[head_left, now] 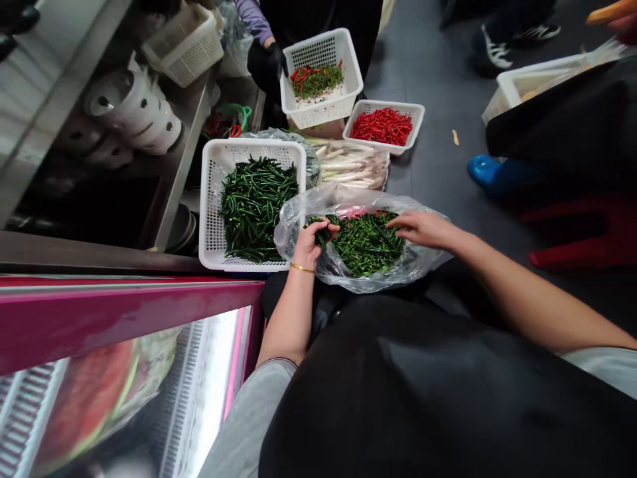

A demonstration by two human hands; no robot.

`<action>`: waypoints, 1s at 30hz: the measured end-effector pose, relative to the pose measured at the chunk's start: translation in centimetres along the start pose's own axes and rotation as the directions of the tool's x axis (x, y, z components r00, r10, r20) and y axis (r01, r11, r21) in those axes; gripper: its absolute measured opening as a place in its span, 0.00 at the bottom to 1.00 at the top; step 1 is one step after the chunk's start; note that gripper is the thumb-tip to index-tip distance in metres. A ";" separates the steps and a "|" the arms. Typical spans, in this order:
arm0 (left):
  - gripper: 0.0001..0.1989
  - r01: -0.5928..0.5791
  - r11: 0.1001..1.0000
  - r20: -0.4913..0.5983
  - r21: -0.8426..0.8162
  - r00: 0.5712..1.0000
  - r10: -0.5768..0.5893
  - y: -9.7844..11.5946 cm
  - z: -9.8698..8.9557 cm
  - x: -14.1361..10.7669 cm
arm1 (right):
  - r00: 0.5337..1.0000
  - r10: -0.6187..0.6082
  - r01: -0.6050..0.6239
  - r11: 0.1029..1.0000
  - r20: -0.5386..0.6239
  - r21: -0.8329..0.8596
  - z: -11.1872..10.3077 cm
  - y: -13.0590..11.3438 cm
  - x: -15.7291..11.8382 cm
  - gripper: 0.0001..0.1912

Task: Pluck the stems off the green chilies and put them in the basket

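Observation:
My left hand (317, 239) is closed around several green chilies (322, 234) at the left rim of a clear plastic bag (428, 255). Inside the bag lies a heap of thin green chilies and stems (368, 249). Over the right side of that heap is my right hand (421, 228), fingers stretched out to the left; whether a fingertip touches a chili I cannot tell. Left of the bag stands a white basket (212, 262) with a pile of dark green chilies (259, 206).
A co-worker's black-gloved hand (271, 63) holds a white basket (323, 119) with stems and red chilies. Nearby are a basket of red chilies (382, 126) and bagged pale stalks (353, 164). A metal shelf (184, 166) and pink-framed cooler (124, 312) bound the left. Another person's blue boot (485, 171) is right.

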State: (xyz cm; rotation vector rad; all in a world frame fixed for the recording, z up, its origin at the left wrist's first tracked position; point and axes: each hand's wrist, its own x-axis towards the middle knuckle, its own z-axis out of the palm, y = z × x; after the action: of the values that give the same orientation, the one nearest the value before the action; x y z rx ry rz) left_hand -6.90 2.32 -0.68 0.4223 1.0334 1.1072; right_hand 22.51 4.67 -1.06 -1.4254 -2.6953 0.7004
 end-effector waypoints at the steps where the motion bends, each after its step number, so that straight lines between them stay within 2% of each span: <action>1: 0.10 0.026 1.000 0.021 -0.015 0.999 -0.026 0.1 0.0 -0.1 | 0.994 0.109 -0.108 0.994 -0.031 0.020 -0.4 0.0 0.6 0.17; 3: 0.11 0.048 0.999 0.032 -0.004 0.998 -0.047 0.2 0.0 -0.2 | 0.967 0.251 -0.249 0.968 -0.054 0.037 -0.4 -1.1 2.3 0.16; 7: 0.14 0.057 0.996 0.040 0.070 0.997 -0.060 -0.5 0.4 -1.0 | 0.965 0.259 -0.258 0.966 0.051 -0.009 1.6 -4.4 5.3 0.15; 9: 0.15 0.061 0.987 0.036 0.147 0.997 -0.067 -1.3 0.9 -1.5 | 0.961 0.263 -0.262 0.965 0.083 -0.023 1.9 -5.0 6.0 0.12; 11: 0.15 0.019 0.969 0.033 0.247 0.999 -0.028 -2.3 1.7 -1.7 | 0.964 0.245 -0.254 0.964 0.100 0.080 1.3 -5.0 6.1 0.11; 13: 0.15 -0.059 0.937 0.062 0.344 0.997 0.039 -3.4 2.8 -1.3 | 0.973 0.207 -0.226 0.941 0.099 0.252 0.1 -4.9 5.8 0.15; 15: 0.16 -0.120 0.896 0.113 0.427 0.991 0.079 -4.2 4.2 -0.6 | 0.985 0.164 -0.172 0.921 0.054 0.349 -1.1 -5.4 5.1 0.18; 16: 0.15 -0.131 0.881 0.129 0.455 0.988 0.080 -4.5 4.9 -0.2 | 0.989 0.151 -0.141 0.930 -0.001 0.340 -1.5 -5.8 4.7 0.18; 19: 0.10 -0.085 0.896 0.148 0.435 0.989 0.022 -4.6 6.6 0.1 | 0.963 0.150 -0.121 0.983 -0.225 0.135 -1.9 -6.9 3.4 0.21; 21: 0.09 -0.010 0.933 0.130 0.359 0.991 -0.039 -4.2 6.9 -0.3 | 0.945 0.187 -0.195 0.981 -0.268 -0.005 -1.4 -6.8 2.7 0.23; 22: 0.09 0.025 0.946 0.121 0.322 0.990 -0.067 -3.9 6.7 -0.6 | 0.947 0.233 -0.249 0.967 -0.221 -0.049 -1.1 -6.4 2.5 0.24; 24: 0.08 0.061 0.961 0.107 0.270 0.990 -0.093 -3.1 5.8 -1.2 | 0.933 0.359 -0.360 0.925 -0.026 -0.122 0.0 -5.1 2.2 0.25; 26: 0.09 0.064 0.972 0.083 0.228 0.993 -0.085 -2.5 4.6 -1.6 | 0.872 0.454 -0.423 0.887 0.184 -0.186 1.0 -3.8 2.1 0.23; 27: 0.10 0.066 0.975 0.064 0.210 0.995 -0.081 -2.3 3.9 -1.7 | 0.846 0.477 -0.437 0.877 0.238 -0.200 1.4 -3.4 2.0 0.21; 28: 0.11 0.071 0.978 0.042 0.198 0.996 -0.081 -2.3 3.4 -1.8 | 0.837 0.486 -0.448 0.873 0.250 -0.194 1.6 -3.2 1.9 0.19; 30: 0.13 0.081 0.980 0.006 0.182 0.997 -0.083 -2.5 2.9 -1.7 | 0.863 0.465 -0.450 0.885 0.199 -0.118 1.4 -3.5 1.4 0.17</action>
State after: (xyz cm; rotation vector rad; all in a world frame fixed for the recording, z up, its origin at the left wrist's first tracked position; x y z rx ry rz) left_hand -3.21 0.27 -0.25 0.5278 1.1349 0.9390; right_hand 18.61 3.53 -1.25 -2.1682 -2.5612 0.8377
